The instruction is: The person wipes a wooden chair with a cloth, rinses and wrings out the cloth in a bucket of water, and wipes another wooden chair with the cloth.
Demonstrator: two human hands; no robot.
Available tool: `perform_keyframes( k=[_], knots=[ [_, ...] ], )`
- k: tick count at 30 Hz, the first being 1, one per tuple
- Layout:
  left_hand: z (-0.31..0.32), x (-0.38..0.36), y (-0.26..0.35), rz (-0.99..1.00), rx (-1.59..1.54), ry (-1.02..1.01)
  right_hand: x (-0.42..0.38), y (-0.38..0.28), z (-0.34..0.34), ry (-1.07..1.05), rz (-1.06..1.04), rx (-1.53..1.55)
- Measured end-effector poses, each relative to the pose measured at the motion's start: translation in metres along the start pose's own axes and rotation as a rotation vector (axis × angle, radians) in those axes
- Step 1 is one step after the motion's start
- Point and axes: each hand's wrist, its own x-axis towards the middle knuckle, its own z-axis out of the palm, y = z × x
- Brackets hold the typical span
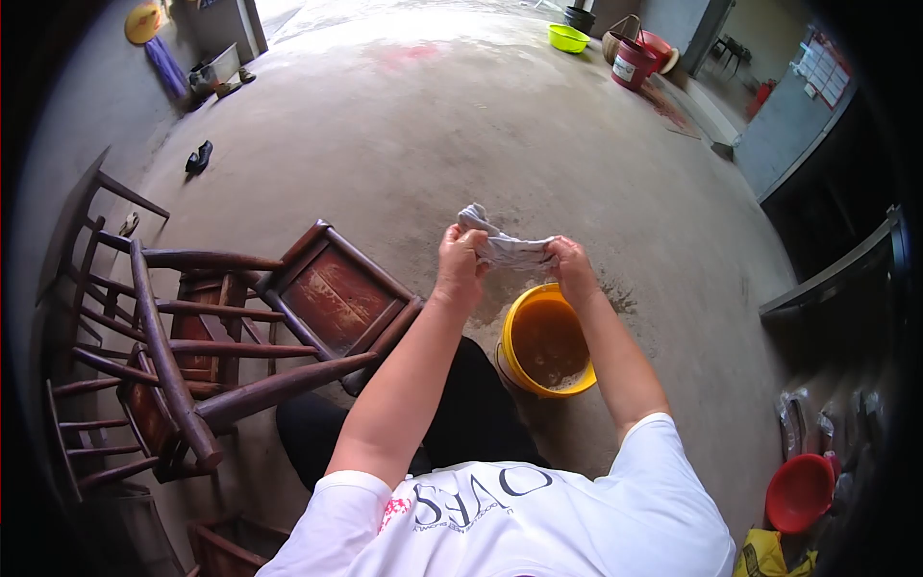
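Note:
A wet-looking, pale grey cloth (514,252) is stretched between my two hands, in front of me and past the rim of the bucket. My left hand (461,258) grips its left part, and a bunched end sticks up above the fingers. My right hand (571,267) pinches the other end, just beyond the bucket's far edge. Below my right forearm stands a yellow bucket (510,354) with murky brown water (548,341) in it. To the left a dark red-brown wooden chair (346,293) lies tipped, its seat facing up at a slant.
More wooden chairs (197,327) crowd the left side. Black shoes (199,157) lie on the concrete floor. A lime-green basin (568,38) and a red bucket (630,65) stand at the far right. Nearer, on the right, sit a red basin (800,492) and a yellow bag (764,553).

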Motion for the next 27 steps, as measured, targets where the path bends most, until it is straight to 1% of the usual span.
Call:
perform_keyframes(
  k=[1,3,4,5,7,8,9,10,11,12,13,14,15,16,17,18,19,20,21,23,24,25,26,27],
  knots=[
    [-0.009,0.001,0.013,0.09,0.088,-0.018,0.003,-0.01,0.017,-0.016,-0.003,0.003],
    [-0.023,-0.005,0.037,0.152,0.141,0.017,0.012,-0.022,0.051,-0.021,-0.055,0.246],
    [-0.032,-0.008,0.048,0.2,0.19,0.044,0.016,-0.028,0.067,-0.032,-0.032,0.25],
    [-0.044,-0.01,0.056,0.213,0.193,0.058,0.021,-0.028,0.081,-0.05,-0.03,0.255],
    [-0.072,-0.013,0.068,0.242,0.322,0.053,0.031,-0.027,0.106,-0.155,-0.068,0.509],
    [-0.085,-0.015,0.071,0.244,0.289,0.06,0.04,-0.024,0.114,-0.173,-0.059,0.512],
    [-0.097,-0.017,0.071,0.252,0.288,0.078,0.053,-0.017,0.121,-0.074,-0.005,0.615],
    [-0.106,-0.023,0.071,0.221,0.224,0.012,0.064,-0.012,0.128,0.028,0.053,0.713],
    [-0.116,-0.027,0.069,0.19,0.16,-0.054,0.071,-0.01,0.135,0.014,0.067,0.713],
    [-0.141,-0.024,0.066,0.116,0.272,-0.107,0.078,-0.007,0.142,0.029,0.13,0.664],
    [-0.147,-0.03,0.066,0.118,0.271,-0.091,0.083,-0.004,0.149,0.047,0.191,0.615],
    [-0.153,-0.035,0.064,0.079,0.282,-0.049,0.087,0.001,0.157,-0.003,0.117,0.548],
    [-0.157,-0.04,0.062,0.039,0.292,-0.007,0.087,0.008,0.16,-0.01,0.129,0.548],
    [-0.153,-0.047,0.063,0.033,0.212,-0.005,0.068,-0.005,0.173,-0.018,-0.026,0.272],
    [-0.15,-0.049,0.062,0.036,0.207,0.005,0.058,-0.012,0.184,-0.031,-0.184,-0.005],
    [-0.148,-0.05,0.062,0.041,0.076,0.036,0.077,0.02,0.189,0.102,-0.424,-0.112],
    [-0.146,-0.05,0.061,0.045,-0.051,0.063,0.068,0.012,0.19,0.095,-0.421,-0.111],
    [-0.148,-0.043,0.061,0.052,-0.17,0.031,0.05,-0.005,0.187,-0.121,-0.261,-0.404],
    [-0.15,-0.037,0.058,0.053,-0.169,0.032,0.035,-0.016,0.184,-0.335,-0.093,-0.693],
    [-0.152,-0.03,0.053,0.106,-0.22,-0.114,0.015,-0.014,0.196,-0.55,0.199,-0.533],
    [-0.153,-0.031,0.051,0.103,-0.204,-0.183,0.013,-0.007,0.2,-0.588,0.153,-0.565],
    [-0.146,-0.037,0.052,0.1,-0.201,-0.184,0.013,0.003,0.204,-0.626,0.106,-0.596],
    [-0.134,-0.046,0.054,0.087,-0.207,-0.143,0.009,0.01,0.207,-0.555,-0.125,-0.581],
    [-0.128,-0.052,0.055,0.076,-0.212,-0.101,0.009,0.011,0.206,-0.556,-0.126,-0.578]
  ],
)
